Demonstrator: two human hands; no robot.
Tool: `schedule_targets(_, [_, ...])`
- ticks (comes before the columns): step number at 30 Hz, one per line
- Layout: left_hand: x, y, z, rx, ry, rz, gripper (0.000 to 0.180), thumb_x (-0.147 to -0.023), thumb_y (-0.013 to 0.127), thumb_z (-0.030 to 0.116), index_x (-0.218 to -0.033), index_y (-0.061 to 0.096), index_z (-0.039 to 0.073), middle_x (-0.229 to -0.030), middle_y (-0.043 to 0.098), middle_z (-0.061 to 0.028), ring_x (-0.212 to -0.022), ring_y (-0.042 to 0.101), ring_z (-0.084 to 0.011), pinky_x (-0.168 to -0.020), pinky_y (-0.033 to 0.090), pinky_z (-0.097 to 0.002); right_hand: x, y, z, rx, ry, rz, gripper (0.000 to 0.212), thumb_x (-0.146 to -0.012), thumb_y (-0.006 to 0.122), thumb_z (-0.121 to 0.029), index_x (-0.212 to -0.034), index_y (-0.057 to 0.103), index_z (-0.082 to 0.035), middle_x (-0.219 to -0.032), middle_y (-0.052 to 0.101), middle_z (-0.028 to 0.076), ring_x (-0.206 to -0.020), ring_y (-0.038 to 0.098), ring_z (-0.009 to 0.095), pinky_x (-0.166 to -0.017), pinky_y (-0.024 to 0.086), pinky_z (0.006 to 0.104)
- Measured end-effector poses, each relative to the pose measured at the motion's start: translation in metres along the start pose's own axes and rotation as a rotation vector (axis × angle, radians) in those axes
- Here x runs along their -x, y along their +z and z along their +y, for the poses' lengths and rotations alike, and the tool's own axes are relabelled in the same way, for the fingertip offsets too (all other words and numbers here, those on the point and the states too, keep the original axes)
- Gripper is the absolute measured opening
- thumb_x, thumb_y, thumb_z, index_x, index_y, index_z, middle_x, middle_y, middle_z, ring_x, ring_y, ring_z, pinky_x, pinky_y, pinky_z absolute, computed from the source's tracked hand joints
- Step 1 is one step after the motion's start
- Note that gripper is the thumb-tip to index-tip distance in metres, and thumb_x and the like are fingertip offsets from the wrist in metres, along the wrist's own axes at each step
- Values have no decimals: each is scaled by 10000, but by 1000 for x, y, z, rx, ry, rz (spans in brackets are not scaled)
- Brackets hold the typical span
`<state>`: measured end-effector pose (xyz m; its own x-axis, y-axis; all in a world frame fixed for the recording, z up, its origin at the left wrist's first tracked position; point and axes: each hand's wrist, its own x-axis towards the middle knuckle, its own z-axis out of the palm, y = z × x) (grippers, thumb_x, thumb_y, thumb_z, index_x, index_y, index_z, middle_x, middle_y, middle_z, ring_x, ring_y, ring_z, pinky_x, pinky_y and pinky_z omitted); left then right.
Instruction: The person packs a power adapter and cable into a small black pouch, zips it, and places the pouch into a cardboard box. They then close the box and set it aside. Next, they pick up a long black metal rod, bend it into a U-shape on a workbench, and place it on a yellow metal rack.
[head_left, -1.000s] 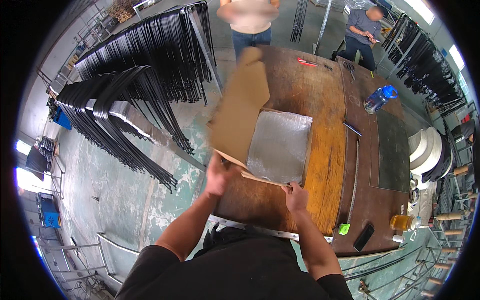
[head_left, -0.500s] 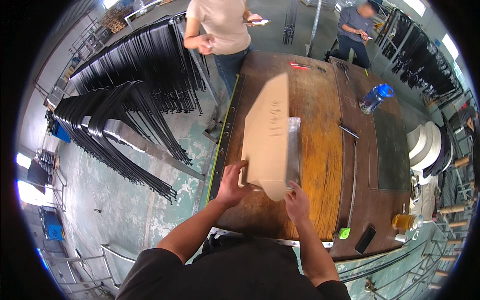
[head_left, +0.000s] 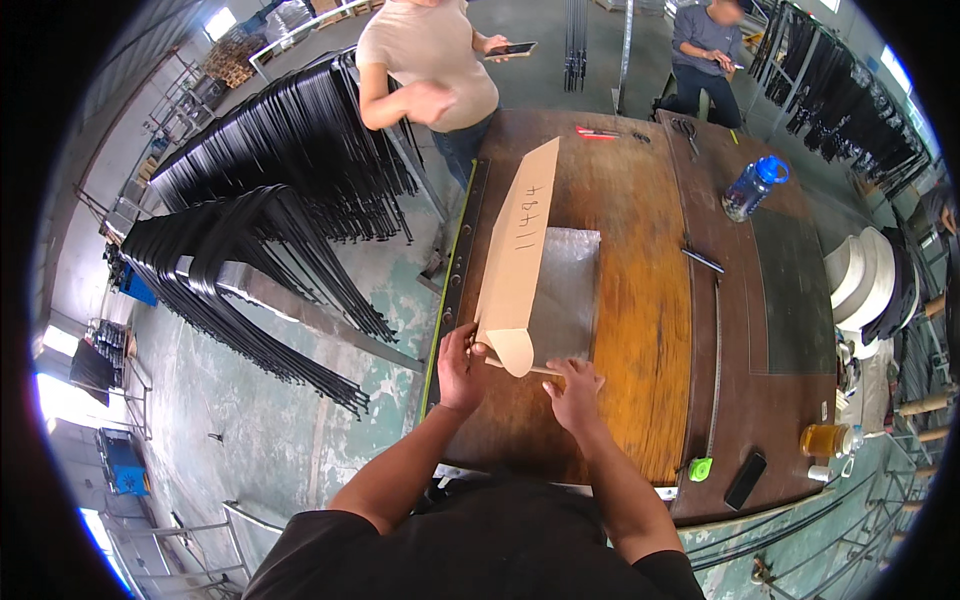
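Against a half-open, tan cardboard box rest the left hand and right hand. Their grip is unclear.

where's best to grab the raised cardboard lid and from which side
Probably pinch the raised cardboard lid midway along its long right edge, coming from the right, thumb and fingers on opposite faces: the panel is thin and flat, and that edge looks free above the bubble-wrapped contents.

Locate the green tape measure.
Head view, lower right: the green tape measure sits on the table, just left of the black phone.
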<state>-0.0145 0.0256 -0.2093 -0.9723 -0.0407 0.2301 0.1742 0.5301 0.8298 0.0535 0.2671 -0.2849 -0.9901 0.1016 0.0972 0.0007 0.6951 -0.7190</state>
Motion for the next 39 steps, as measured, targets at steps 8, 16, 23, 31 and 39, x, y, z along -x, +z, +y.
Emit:
schedule_targets(8, [6, -9, -13, 31, -56, 36, 453, -1140, 677, 349, -1412, 684, -13, -1277, 734, -250, -1183, 716, -437, -1053, 574, -521, -5, -6, 0, -9, -3, -55, 436, -915, 934, -182, -1331, 803, -171, -1378, 734, 94, -1381, 609, 351, -1168, 401, 541])
schedule_targets(16, [44, -27, -44, -126, -254, 81, 403, -1005, 829, 171, -1345, 705, -6, -1281, 743, -230, -1143, 760, -398, -981, 629, -464, 58, -107, -7, -373, 221, -119, 326, -986, 894, -132, -1283, 807, -33, -1187, 825, 148, -1040, 793, 285, -905, 627, 376])
schedule_targets(23, [110, -72, -59, -86, -649, -452, 352, -1032, 802, 283, -1277, 776, 32, -1168, 831, -155, -1099, 793, -283, -962, 629, -433, 120, -181, -66, -626, 362, -587, 176, -1070, 840, -129, -1207, 857, -21, -984, 834, 63, -893, 781, 129, -835, 635, 306])
schedule_targets(31, [149, -144, -22, 332, -812, -994, 442, -1098, 813, 345, -1411, 776, 35, -1244, 810, -62, -1090, 761, -161, -1021, 592, -344, 63, -70, -127, -604, -93, -1162, 299, -1091, 815, -246, -1333, 845, -73, -1221, 818, 105, -1176, 771, 216, -1074, 587, 361])
schedule_targets(39, [134, -121, -19, 11, -668, -790, 368, -1034, 810, 329, -1297, 807, 72, -1130, 834, -120, -1047, 799, -250, -959, 624, -411, 34, -13, -140, -424, -295, -1455, 403, -1095, 781, -376, -1398, 825, -114, -1330, 821, 168, -1254, 779, 300, -1132, 570, 414])
